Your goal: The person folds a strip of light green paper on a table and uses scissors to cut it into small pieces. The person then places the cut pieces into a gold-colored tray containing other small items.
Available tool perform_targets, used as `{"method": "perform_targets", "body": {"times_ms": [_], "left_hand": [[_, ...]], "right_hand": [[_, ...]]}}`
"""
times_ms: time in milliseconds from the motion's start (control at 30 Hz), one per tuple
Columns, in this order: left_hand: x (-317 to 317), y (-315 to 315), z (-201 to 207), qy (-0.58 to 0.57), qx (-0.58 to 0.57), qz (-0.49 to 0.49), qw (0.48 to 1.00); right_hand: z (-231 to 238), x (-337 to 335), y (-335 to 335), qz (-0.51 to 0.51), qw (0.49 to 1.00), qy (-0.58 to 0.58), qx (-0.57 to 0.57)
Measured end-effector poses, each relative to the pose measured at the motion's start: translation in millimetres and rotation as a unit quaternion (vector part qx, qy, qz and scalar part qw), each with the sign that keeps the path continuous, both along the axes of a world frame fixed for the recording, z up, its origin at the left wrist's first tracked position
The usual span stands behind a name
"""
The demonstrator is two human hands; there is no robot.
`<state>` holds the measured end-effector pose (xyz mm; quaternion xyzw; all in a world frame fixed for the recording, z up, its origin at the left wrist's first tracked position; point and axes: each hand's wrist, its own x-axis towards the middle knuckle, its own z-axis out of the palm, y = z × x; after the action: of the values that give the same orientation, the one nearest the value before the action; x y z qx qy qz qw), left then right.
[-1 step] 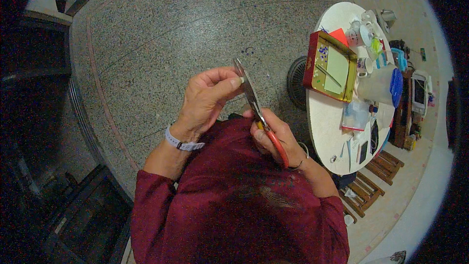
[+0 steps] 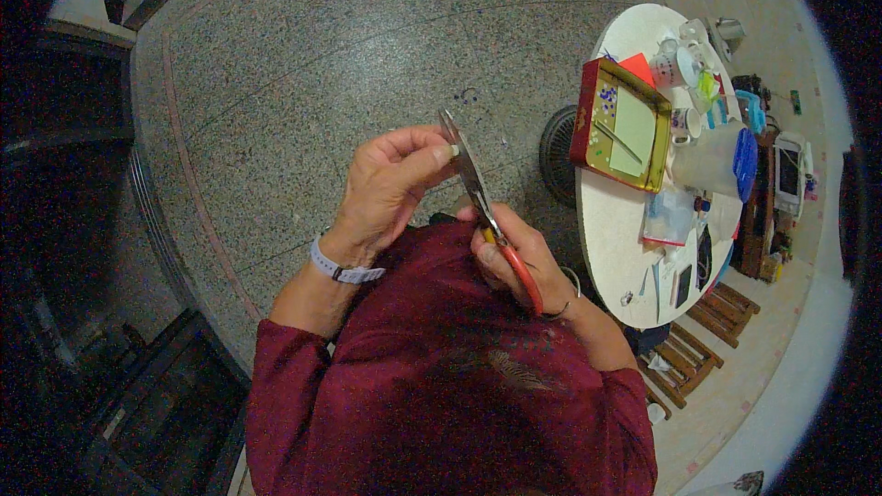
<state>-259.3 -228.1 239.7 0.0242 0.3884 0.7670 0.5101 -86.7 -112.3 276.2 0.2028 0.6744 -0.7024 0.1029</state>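
Observation:
My right hand (image 2: 519,255) is wrapped round a pair of scissors (image 2: 474,180) with red handles and a touch of yellow near the pivot. The metal blades point up and away, toward the far side, and look nearly closed. Between thumb and forefinger, my left hand (image 2: 398,174) pinches a small pale piece (image 2: 454,151) right beside the blades. Most of that piece is covered by the fingertips, and its kind is too small to make out. Whether the blades touch it I cannot tell. Both hands are held above my lap.
An oval white table (image 2: 602,248) stands to the right. On it are a red tin box (image 2: 582,119) holding a pale green sheet and small blue bits, a blue-lidded container (image 2: 712,161) and a mug (image 2: 682,122). Wooden slatted seats (image 2: 684,363) are near the table; speckled floor (image 2: 303,83) lies ahead.

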Motion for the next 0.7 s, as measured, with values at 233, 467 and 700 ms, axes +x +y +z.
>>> {"method": "perform_targets", "body": {"times_ms": [233, 467, 700], "left_hand": [[5.9, -1.0, 1.8, 0.033, 0.009, 0.0, 0.999], [9.8, 1.1, -0.3, 0.017, -0.004, 0.028, 0.999], [5.1, -1.5, -2.0, 0.032, -0.005, 0.01, 0.999]], "right_hand": [[2.9, -1.7, 1.8, -0.002, 1.0, -0.006, 0.012], [4.9, -1.8, 3.3, -0.004, 0.999, -0.025, -0.021], [5.7, -1.9, 4.0, 0.005, 1.0, -0.004, -0.006]]}}
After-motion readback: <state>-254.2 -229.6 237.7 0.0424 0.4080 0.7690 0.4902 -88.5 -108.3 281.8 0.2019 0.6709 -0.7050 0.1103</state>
